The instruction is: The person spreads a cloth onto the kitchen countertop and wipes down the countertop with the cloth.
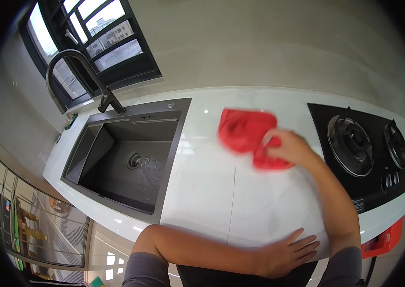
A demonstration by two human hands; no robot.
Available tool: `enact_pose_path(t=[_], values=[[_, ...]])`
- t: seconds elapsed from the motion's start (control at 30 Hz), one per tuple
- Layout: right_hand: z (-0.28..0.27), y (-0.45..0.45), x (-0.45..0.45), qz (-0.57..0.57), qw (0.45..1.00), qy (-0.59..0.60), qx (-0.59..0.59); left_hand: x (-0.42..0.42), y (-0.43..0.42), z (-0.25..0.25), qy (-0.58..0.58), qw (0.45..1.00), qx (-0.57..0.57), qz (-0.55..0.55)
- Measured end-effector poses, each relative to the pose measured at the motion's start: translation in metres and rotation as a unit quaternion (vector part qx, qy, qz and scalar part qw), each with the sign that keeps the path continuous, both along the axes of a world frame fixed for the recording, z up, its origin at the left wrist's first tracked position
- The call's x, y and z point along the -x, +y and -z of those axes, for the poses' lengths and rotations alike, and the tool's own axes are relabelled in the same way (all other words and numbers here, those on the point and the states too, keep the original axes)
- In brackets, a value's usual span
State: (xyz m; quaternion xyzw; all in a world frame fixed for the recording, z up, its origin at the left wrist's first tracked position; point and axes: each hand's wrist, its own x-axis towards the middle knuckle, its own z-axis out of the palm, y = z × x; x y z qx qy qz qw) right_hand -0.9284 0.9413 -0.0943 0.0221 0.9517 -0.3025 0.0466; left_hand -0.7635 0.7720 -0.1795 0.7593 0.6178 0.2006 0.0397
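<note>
A red cloth point(248, 126) lies bunched and partly spread on the white countertop point(202, 177), blurred by motion. My right hand point(289, 147) grips it at its right side, fingers curled into the fabric, so part of the cloth is hidden under them. Near the counter's front edge, my left hand point(286, 256) rests palm down with fingers spread, holding nothing. My left forearm stretches across the front of the counter.
To the left is a dark sink point(131, 162) with water drops near its drain, under a tall black faucet point(80, 55). A black gas stove point(360, 148) is set in at the right. A window point(102, 38) stands behind the sink, and a red container point(384, 239) sits below the counter at right.
</note>
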Motion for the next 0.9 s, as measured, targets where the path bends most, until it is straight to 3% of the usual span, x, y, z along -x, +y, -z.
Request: enact_pose_path(t=[0.1, 0.2, 0.27, 0.33, 0.37, 0.43, 0.47, 0.5, 0.63, 0.73, 0.77, 0.8, 0.83, 0.9], values=[[0.036, 0.043, 0.025, 0.211, 0.952, 0.147, -0.165, 0.001, -0.001, -0.001, -0.001, 1.0, -0.007, 0.007], [0.039, 0.037, 0.021, 0.237, 0.953, 0.117, -0.147, 0.002, -0.001, -0.005, 0.002, 1.0, 0.003, 0.015], [0.043, 0.01, 0.007, 0.117, 0.976, 0.168, -0.079, 0.003, -0.002, -0.007, -0.016, 1.0, 0.014, 0.016], [0.056, -0.033, -0.009, -0.08, 0.972, 0.191, 0.109, 0.001, 0.0, 0.0, -0.024, 1.0, 0.007, 0.014], [0.052, -0.061, -0.024, -0.164, 0.962, 0.156, 0.149, -0.001, 0.0, 0.002, -0.035, 0.999, 0.001, 0.016], [0.023, -0.098, -0.058, -0.316, 0.938, -0.008, 0.143, 0.001, 0.001, -0.001, -0.047, 0.999, 0.01, 0.021], [0.028, -0.113, -0.07, -0.383, 0.904, 0.06, 0.181, 0.001, 0.001, -0.003, -0.059, 0.998, 0.017, 0.025], [0.019, -0.112, -0.078, -0.415, 0.902, -0.066, 0.102, 0.001, 0.001, -0.004, -0.06, 0.998, 0.018, 0.026], [0.01, -0.078, -0.047, -0.339, 0.939, -0.018, 0.063, -0.001, 0.0, -0.002, -0.019, 1.0, 0.017, 0.012], [0.03, -0.02, -0.002, -0.08, 0.991, 0.108, 0.007, -0.001, -0.001, 0.0, -0.02, 1.0, 0.015, 0.009], [0.043, 0.005, 0.014, 0.009, 0.986, 0.162, -0.041, -0.001, -0.001, 0.0, -0.023, 1.0, 0.008, 0.01], [0.031, 0.018, 0.02, 0.118, 0.985, 0.095, -0.08, 0.001, -0.001, -0.001, -0.022, 1.0, 0.006, 0.009], [0.04, 0.036, 0.028, 0.186, 0.966, 0.115, -0.138, 0.002, -0.001, -0.002, -0.026, 1.0, 0.009, 0.015], [0.043, 0.042, 0.026, 0.255, 0.944, 0.146, -0.149, 0.003, -0.001, -0.004, -0.031, 0.999, 0.012, 0.024]])
